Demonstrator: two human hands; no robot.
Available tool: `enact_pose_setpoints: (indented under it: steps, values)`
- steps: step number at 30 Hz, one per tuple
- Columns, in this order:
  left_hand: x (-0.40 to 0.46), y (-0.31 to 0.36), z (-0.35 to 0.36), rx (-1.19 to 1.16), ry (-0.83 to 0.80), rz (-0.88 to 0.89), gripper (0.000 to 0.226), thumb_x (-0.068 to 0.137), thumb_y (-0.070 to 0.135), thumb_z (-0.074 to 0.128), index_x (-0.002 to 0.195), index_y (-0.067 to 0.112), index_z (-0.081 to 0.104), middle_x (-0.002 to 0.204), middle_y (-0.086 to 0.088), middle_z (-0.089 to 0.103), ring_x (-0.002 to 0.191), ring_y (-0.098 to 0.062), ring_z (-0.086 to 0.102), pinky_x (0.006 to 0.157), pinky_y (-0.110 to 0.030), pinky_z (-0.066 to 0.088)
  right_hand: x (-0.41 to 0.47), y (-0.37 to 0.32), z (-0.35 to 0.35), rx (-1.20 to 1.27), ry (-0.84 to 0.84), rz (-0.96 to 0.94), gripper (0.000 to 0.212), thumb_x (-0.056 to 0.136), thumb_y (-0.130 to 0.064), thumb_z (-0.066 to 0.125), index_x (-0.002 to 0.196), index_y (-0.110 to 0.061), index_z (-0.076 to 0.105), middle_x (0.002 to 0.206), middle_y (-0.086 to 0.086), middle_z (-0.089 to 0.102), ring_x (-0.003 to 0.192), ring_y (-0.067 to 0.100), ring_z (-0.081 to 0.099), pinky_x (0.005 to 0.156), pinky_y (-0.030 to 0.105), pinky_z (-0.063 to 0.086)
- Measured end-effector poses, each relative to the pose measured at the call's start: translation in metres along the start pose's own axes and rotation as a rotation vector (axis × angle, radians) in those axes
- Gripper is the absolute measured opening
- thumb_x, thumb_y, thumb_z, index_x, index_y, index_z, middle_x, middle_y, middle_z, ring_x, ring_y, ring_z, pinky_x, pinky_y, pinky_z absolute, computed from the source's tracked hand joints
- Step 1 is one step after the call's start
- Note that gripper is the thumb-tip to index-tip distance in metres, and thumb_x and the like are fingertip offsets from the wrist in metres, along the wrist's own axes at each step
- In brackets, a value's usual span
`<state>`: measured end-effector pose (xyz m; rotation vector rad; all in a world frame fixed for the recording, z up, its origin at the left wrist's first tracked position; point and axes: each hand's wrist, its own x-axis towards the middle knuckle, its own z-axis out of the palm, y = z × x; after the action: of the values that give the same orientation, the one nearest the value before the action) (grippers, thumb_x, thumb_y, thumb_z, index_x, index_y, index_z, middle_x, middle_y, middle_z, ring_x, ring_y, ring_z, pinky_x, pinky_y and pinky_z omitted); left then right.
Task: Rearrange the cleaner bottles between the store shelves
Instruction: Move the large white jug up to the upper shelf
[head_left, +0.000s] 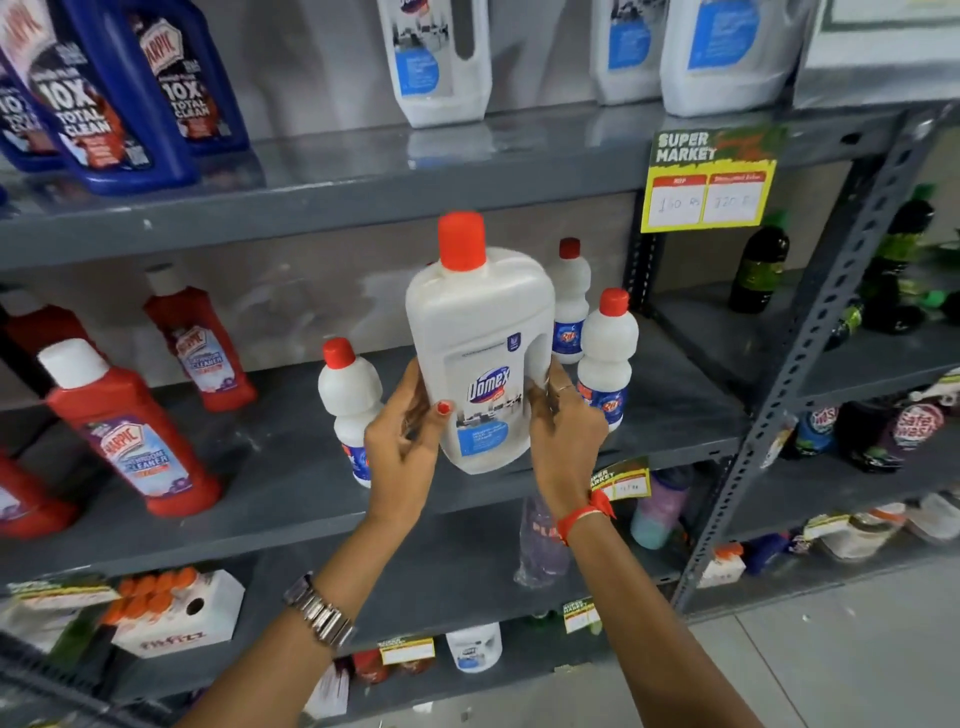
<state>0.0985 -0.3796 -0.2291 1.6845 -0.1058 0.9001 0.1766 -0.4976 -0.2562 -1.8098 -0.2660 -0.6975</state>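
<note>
Together, left hand and right hand hold the Domex bottle upright.

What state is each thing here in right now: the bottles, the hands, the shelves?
Large white Domex bottle with red cap: capped, upright, held in both hands.
Left hand: gripping its left side.
Right hand: gripping its right side.
Small white red-capped bottles: capped, standing.
Red Harpic bottles: capped, standing.
Grey metal middle shelf: partly stocked.
</note>
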Motion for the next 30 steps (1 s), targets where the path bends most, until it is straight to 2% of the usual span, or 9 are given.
enact_pose_setpoints:
  steps: [4,9,11,13,18,21,24,27,30]
  values:
    - [0.037,0.055,-0.005,-0.069,0.053,0.102,0.044,0.085,0.009,0.053,0.128,0.016,0.046,0.126,0.005,0.056,0.114,-0.009,0.058,0.093,-0.021,0.050,0.031,-0.057,-0.019,0.024,0.126,-0.110,0.035,0.085,-0.022,0.060,0.118,-0.010,0.059,0.074,0.018,0.072,0.064,0.030,0.064,0.062,0.036,0.052]
    - [0.092,0.113,-0.013,-0.082,0.057,0.246,0.042,0.087,0.006,0.053,0.128,0.004,0.046,0.131,-0.005,0.053,0.115,-0.011,0.057,0.091,-0.017,0.049,0.080,-0.118,-0.034,0.064,0.198,-0.216,0.037,0.085,-0.029,0.061,0.120,-0.016,0.058,0.081,0.021,0.073,0.078,0.040,0.066,0.069,0.046,0.055]
    - [0.112,0.134,-0.015,-0.098,0.039,0.280,0.040,0.088,0.004,0.052,0.127,-0.001,0.046,0.127,-0.003,0.056,0.114,-0.011,0.058,0.091,-0.019,0.050,0.097,-0.140,-0.038,0.074,0.236,-0.240,0.038,0.085,-0.029,0.061,0.120,-0.016,0.057,0.081,0.024,0.072,0.076,0.042,0.066,0.071,0.052,0.054]
    - [0.132,0.153,-0.017,-0.093,0.017,0.286,0.036,0.089,0.005,0.051,0.125,0.000,0.048,0.118,0.001,0.061,0.108,-0.009,0.061,0.089,-0.021,0.052,0.112,-0.160,-0.041,0.060,0.290,-0.294,0.037,0.084,-0.026,0.061,0.119,-0.015,0.059,0.077,0.023,0.072,0.069,0.040,0.066,0.068,0.050,0.055]
    - [0.182,0.182,-0.019,-0.111,0.065,0.188,0.022,0.092,0.010,0.047,0.111,0.008,0.058,0.094,0.006,0.068,0.076,0.001,0.066,0.061,-0.012,0.052,0.150,-0.199,-0.043,-0.051,0.326,-0.412,0.032,0.083,-0.023,0.060,0.114,-0.015,0.061,0.076,0.020,0.072,0.070,0.039,0.065,0.064,0.040,0.050]
    - [0.208,0.185,-0.020,-0.119,0.093,0.143,0.021,0.092,0.009,0.046,0.108,0.010,0.061,0.094,0.004,0.068,0.071,0.001,0.065,0.058,-0.013,0.052,0.174,-0.211,-0.032,-0.025,0.243,-0.370,0.028,0.082,-0.021,0.059,0.110,-0.018,0.061,0.083,0.018,0.072,0.079,0.039,0.064,0.067,0.042,0.050]
    - [0.231,0.178,-0.020,-0.069,0.105,0.118,0.021,0.092,0.007,0.046,0.108,0.007,0.060,0.093,0.003,0.068,0.072,0.002,0.064,0.062,-0.016,0.052,0.195,-0.214,-0.014,0.004,0.145,-0.284,0.020,0.081,-0.017,0.060,0.101,-0.017,0.060,0.087,0.017,0.071,0.085,0.039,0.063,0.070,0.043,0.051]
    - [0.246,0.165,-0.018,-0.045,0.094,0.063,0.023,0.092,0.007,0.045,0.111,0.009,0.060,0.099,0.001,0.067,0.077,-0.001,0.064,0.060,-0.013,0.053,0.206,-0.207,0.002,0.047,0.107,-0.215,0.025,0.081,-0.015,0.062,0.106,-0.015,0.060,0.096,0.017,0.071,0.091,0.038,0.064,0.079,0.042,0.052]
    - [0.255,0.155,-0.014,0.002,0.074,0.052,0.025,0.094,0.009,0.042,0.115,0.004,0.056,0.111,-0.011,0.065,0.084,-0.009,0.062,0.059,-0.009,0.052,0.212,-0.199,0.011,0.114,0.073,-0.145,0.028,0.080,-0.014,0.065,0.107,-0.015,0.061,0.099,0.015,0.072,0.092,0.034,0.065,0.084,0.039,0.053]
